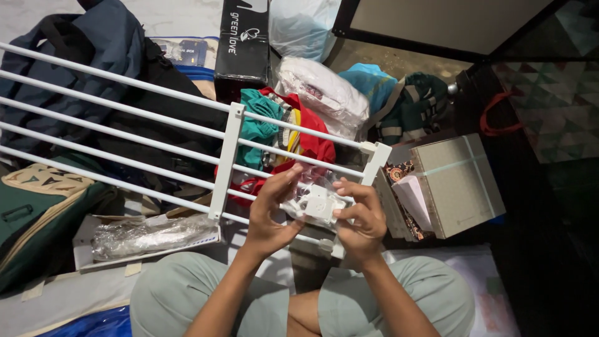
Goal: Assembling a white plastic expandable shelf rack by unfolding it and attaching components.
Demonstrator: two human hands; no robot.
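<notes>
- Both hands hold a small clear bag of white parts above the knees.
- Left hand fingers pinch its left edge.
- Right hand fingers grip its right side.
- A white rack lies just behind.

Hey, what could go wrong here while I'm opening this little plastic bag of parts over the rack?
1. Both hands, left hand and right hand, hold the clear bag over gaps in the white rack; small white parts might drop through into the clothes pile.
2. The rack seems to rest loosely on clutter, so it may shift.
</notes>
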